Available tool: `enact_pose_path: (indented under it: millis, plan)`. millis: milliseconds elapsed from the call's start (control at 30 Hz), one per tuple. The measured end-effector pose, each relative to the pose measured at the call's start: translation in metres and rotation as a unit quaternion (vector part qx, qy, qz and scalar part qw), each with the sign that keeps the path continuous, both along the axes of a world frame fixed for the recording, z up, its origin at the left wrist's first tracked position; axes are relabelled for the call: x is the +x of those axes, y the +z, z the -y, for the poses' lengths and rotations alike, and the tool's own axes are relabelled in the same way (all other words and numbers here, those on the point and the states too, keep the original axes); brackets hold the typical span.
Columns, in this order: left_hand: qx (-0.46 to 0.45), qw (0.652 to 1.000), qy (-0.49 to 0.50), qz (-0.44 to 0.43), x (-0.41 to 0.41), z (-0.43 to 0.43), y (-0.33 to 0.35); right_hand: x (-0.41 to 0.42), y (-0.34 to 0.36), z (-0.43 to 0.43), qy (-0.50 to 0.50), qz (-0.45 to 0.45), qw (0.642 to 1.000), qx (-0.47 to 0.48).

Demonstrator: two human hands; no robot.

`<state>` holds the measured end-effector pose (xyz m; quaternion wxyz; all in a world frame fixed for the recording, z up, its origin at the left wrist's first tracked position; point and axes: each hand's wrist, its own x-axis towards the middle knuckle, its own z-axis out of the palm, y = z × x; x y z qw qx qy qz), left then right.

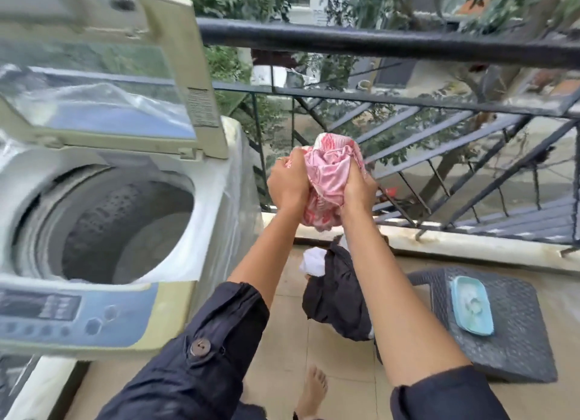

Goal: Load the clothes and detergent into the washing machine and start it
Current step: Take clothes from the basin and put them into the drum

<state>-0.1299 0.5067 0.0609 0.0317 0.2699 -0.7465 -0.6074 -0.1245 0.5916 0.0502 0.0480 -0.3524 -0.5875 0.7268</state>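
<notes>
A bare foot (312,391) stands on the beige tiled floor (339,369) below both hands, between two dark navy sleeves (201,357), the left one buttoned at the cuff. Below and to the right of the right hand, a low dark grey woven-pattern plastic stool (518,347) carries a shallow light blue plastic tray (472,305) holding white detergent powder. Directly beneath the hands, a heap of black clothing (335,297) lies on the floor, with a small white cloth (314,261) bunched at its upper left edge. The left hand (287,184) and the right hand (357,190) are raised side by side. Each has its fingers curled tight into a crumpled pink and white patterned garment (329,171), held in the air between them and clear of the machine. To the left of the left hand stands the white and cream top-loading washing machine (219,200), its blue control panel (62,313) nearest. Its round grey perforated drum (125,228) is open to view, though blur hides what lies at the bottom. The hinged lid (175,74) stands up behind the drum. Beyond the hands runs a black metal balcony railing (376,41), with trees past it
</notes>
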Motion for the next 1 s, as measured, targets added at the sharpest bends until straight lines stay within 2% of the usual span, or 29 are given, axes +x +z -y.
enact_pose_path:
  millis: [333,433,567,767,867,1000]
  plan:
    - [0.004,0.995,0.098,-0.018,-0.014,0.188,0.023,-0.031,0.02,0.189,0.092,-0.029,0.995,-0.004]
    - [-0.017,0.994,0.109,-0.009,-0.018,0.242,0.018,-0.041,0.009,0.243,0.112,-0.042,0.992,-0.029]
    - [-0.031,0.991,0.126,0.014,-0.023,0.306,-0.004,-0.052,-0.016,0.297,0.174,-0.018,0.984,-0.029]
    - [-0.063,0.986,0.133,0.079,-0.013,0.364,-0.039,-0.053,-0.054,0.333,0.301,0.055,0.952,0.02]
    - [-0.083,0.983,0.127,0.101,-0.009,0.376,-0.053,-0.047,-0.061,0.344,0.325,0.061,0.943,0.026]
    - [-0.077,0.98,0.143,0.114,-0.008,0.382,-0.062,-0.04,-0.064,0.348,0.361,0.113,0.923,0.072]
